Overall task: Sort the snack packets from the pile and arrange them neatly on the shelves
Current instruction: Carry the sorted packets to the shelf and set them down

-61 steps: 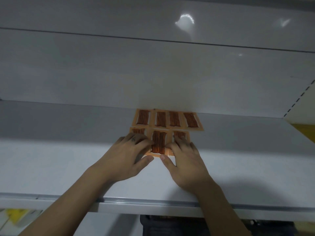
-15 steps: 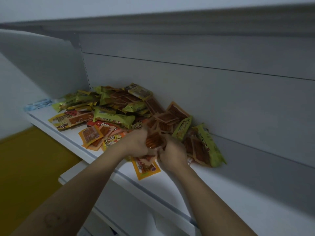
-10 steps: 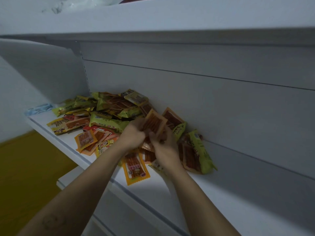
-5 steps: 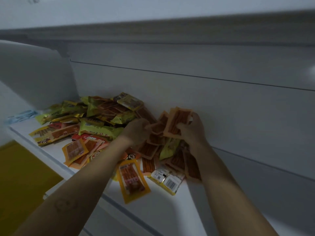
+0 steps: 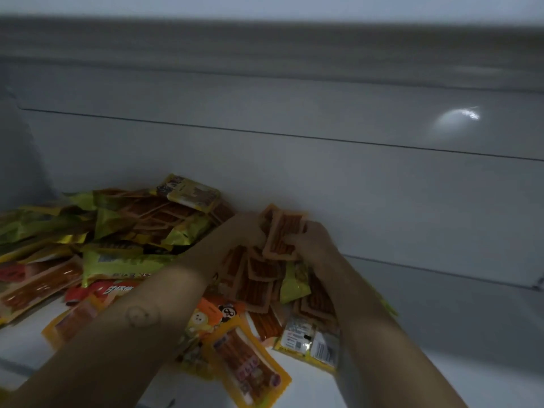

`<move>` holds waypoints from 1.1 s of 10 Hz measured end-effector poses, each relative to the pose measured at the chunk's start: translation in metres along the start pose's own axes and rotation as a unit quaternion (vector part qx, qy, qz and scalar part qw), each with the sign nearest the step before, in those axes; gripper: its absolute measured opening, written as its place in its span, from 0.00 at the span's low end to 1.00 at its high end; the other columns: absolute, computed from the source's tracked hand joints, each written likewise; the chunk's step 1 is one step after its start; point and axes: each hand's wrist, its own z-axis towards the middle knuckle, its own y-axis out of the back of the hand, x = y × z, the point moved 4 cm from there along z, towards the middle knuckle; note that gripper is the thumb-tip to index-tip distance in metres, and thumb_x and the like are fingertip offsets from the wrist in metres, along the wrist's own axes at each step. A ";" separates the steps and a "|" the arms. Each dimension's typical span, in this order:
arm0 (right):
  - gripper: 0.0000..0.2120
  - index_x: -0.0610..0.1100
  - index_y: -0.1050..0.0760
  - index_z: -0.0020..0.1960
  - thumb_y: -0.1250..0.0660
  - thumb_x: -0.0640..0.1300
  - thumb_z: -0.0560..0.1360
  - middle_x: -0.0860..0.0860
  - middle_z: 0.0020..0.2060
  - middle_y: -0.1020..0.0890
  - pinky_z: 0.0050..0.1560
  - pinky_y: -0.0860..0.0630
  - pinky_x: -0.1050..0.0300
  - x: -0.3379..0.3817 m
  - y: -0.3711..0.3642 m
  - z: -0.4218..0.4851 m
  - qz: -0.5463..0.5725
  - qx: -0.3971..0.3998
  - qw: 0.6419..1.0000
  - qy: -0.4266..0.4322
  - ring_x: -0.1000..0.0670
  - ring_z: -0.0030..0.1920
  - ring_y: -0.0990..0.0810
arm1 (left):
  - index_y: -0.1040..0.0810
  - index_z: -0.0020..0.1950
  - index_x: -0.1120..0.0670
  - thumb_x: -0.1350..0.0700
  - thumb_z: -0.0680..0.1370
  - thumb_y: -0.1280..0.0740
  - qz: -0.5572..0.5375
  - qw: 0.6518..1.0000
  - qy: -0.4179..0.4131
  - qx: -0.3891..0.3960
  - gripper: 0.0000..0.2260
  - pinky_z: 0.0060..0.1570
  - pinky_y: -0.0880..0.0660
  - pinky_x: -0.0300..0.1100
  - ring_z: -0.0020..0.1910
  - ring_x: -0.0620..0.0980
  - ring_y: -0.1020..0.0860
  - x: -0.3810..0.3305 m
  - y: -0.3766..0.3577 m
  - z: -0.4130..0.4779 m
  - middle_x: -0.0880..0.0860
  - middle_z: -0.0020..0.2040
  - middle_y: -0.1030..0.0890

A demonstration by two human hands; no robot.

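Note:
A pile of snack packets (image 5: 141,231) lies on the white shelf (image 5: 441,334), against its back panel. Green, yellow and orange packets are mixed. My right hand (image 5: 315,240) holds a small stack of orange packets (image 5: 284,234) upright above the pile's right end. My left hand (image 5: 241,231) is at the stack's left edge, touching it; its fingers are partly hidden behind the packets. More orange packets (image 5: 256,284) lie flat beneath both hands. The picture is dim and blurred.
The shelf above (image 5: 265,36) overhangs the pile. A yellow packet with red sticks (image 5: 250,366) and a face-down packet with a barcode (image 5: 309,343) lie near the front edge. The shelf surface to the right of the pile is bare white.
The view has shifted closer and to the right. Both hands came together on the orange stack, which my right hand held alone half a second ago.

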 end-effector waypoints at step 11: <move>0.06 0.33 0.20 0.47 0.35 0.33 0.74 0.46 0.33 0.21 0.24 0.30 0.69 0.024 0.022 0.012 0.041 0.091 0.993 0.059 0.55 0.26 0.23 | 0.28 0.36 0.59 0.45 0.74 0.27 0.010 0.994 0.107 0.011 0.19 0.35 0.29 0.45 0.35 0.52 0.26 0.001 -0.010 -0.034 0.54 0.35 0.25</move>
